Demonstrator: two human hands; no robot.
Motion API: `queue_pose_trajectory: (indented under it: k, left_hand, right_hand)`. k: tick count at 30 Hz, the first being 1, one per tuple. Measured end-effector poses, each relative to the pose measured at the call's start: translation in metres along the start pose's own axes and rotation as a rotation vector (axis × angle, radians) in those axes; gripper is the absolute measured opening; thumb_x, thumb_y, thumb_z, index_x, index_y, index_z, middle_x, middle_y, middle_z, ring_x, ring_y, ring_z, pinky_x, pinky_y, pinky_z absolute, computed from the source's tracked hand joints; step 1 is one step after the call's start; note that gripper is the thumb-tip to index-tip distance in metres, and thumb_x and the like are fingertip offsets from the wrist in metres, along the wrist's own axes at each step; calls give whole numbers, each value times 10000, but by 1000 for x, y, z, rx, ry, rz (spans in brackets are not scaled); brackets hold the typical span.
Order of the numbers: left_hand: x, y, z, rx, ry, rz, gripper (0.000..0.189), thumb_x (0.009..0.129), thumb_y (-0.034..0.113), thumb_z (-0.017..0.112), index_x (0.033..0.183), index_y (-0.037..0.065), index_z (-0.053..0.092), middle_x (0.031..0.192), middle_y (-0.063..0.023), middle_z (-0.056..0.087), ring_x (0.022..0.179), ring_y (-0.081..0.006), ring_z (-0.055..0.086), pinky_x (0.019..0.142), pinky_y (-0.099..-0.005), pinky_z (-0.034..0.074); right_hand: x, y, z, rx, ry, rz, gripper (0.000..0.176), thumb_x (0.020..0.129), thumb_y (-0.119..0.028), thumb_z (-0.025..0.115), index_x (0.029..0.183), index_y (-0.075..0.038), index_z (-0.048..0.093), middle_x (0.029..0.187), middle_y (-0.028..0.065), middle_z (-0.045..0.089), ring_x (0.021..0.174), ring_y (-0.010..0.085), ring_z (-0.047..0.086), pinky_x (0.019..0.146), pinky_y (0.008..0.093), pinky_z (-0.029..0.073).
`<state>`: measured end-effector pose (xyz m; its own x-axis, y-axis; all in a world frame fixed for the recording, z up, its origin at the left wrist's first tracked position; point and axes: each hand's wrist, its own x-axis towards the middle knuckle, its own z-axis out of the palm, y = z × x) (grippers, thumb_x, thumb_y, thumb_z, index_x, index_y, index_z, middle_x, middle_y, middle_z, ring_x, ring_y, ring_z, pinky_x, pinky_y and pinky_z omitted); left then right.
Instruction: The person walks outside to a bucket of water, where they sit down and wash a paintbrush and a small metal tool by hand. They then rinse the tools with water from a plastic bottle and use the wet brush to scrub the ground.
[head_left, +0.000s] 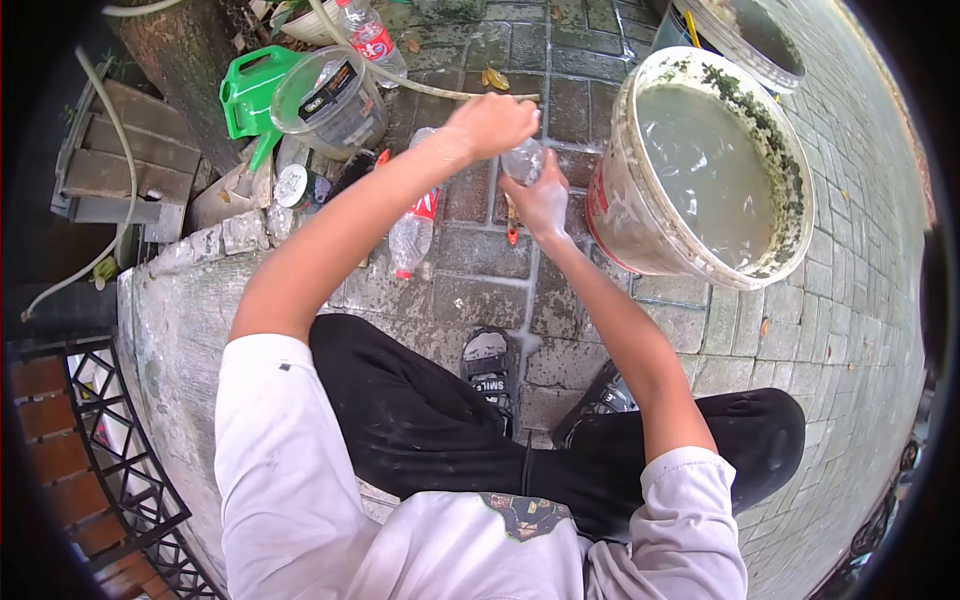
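My right hand [541,198] is wrapped round a clear plastic bottle [523,160], low on its side. Above it, my left hand [492,125] is closed near the bottle's upper end, beside the tip of a pale hose [440,92]; what its fingers hold is hidden. A second clear bottle with a red label [425,205] and red cap lies on the paving to the left. Just below my right hand is a small orange-tipped tool [513,236]. To the right stands a large white bucket [640,215] of cloudy water, with dark growth on its inner wall.
A green watering can [255,95], a clear tub [345,125], another red-labelled bottle [372,45] and a jar [292,187] stand at the upper left, near a tree trunk [180,60]. Another bucket [740,40] is behind the large one.
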<state>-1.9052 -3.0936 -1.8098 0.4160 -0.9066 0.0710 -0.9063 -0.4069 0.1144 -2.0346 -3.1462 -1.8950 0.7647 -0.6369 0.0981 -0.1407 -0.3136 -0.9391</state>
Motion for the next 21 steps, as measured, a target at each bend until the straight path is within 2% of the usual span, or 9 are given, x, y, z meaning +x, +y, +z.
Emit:
queue_pose_trajectory:
  k: [2, 4, 6, 9, 10, 12, 15, 18, 21]
  left_hand:
    - [3, 3, 17, -34, 20, -88, 401, 932, 313, 383, 860, -4, 619, 806, -258, 637, 808, -419, 627, 768, -501, 502]
    - [3, 11, 8, -23, -151, -191, 509, 920, 415, 403, 915, -29, 651, 914, -268, 640, 913, -409, 617, 849, -477, 485]
    - [9, 15, 10, -77, -255, -339, 556, 905, 471, 415, 962, -29, 650, 959, -264, 638, 957, -400, 609, 878, -465, 476]
    - [9, 1, 14, -289, -274, -51, 522, 868, 479, 525, 999, -11, 649, 999, -222, 644, 946, -347, 625, 835, -421, 488]
    - [8, -4, 13, -392, -287, 57, 507, 862, 470, 548, 997, -8, 648, 1006, -215, 645, 940, -337, 628, 822, -414, 489]
    - [8, -10, 14, -429, -330, 53, 475, 843, 457, 595, 951, -2, 656, 886, -174, 668, 836, -283, 651, 752, -388, 497]
    - [12, -13, 19, -374, -365, 17, 507, 847, 487, 568, 874, -9, 669, 710, -123, 669, 697, -249, 658, 694, -363, 509]
    - [21, -8, 25, -217, -482, -85, 542, 842, 509, 534, 830, -17, 667, 698, -121, 663, 644, -224, 652, 661, -332, 533]
    - [22, -1, 20, -331, -581, -402, 555, 822, 513, 519, 797, -23, 658, 685, -104, 656, 599, -195, 643, 608, -316, 558]
  right_hand:
    - [-3, 13, 2, -63, 39, -40, 563, 650, -233, 739, 1111, -25, 491, 986, 201, 599, 948, 378, 588, 840, 442, 453]
    - [-5, 26, 4, -148, 79, -99, 556, 651, -231, 737, 1109, -32, 492, 1000, 201, 596, 956, 372, 586, 840, 441, 452]
    - [-7, 27, -1, -78, 23, -12, 534, 653, -252, 731, 1087, -38, 506, 983, 198, 607, 940, 367, 594, 830, 440, 455]
    - [-5, 31, -8, -15, 4, 132, 527, 655, -279, 730, 1072, -33, 520, 915, 185, 633, 865, 367, 621, 785, 431, 475]
    - [-4, 36, -10, -45, 7, 83, 508, 663, -273, 731, 1060, -32, 525, 908, 173, 638, 851, 338, 629, 777, 416, 479]
    - [-3, 46, -15, -102, 13, -12, 469, 680, -261, 732, 1037, -29, 534, 895, 149, 649, 822, 279, 644, 760, 387, 486]
    - [-3, 50, -17, -123, -21, -15, 481, 677, -257, 735, 1041, -19, 529, 913, 172, 644, 852, 318, 638, 771, 403, 480]
    - [-8, 51, -15, -137, -35, -17, 509, 670, -248, 726, 1070, -19, 510, 960, 191, 614, 906, 348, 603, 806, 426, 457]
    - [-9, 51, -11, -136, -45, 2, 495, 673, -236, 716, 1065, -21, 503, 975, 191, 593, 924, 356, 583, 821, 435, 444]
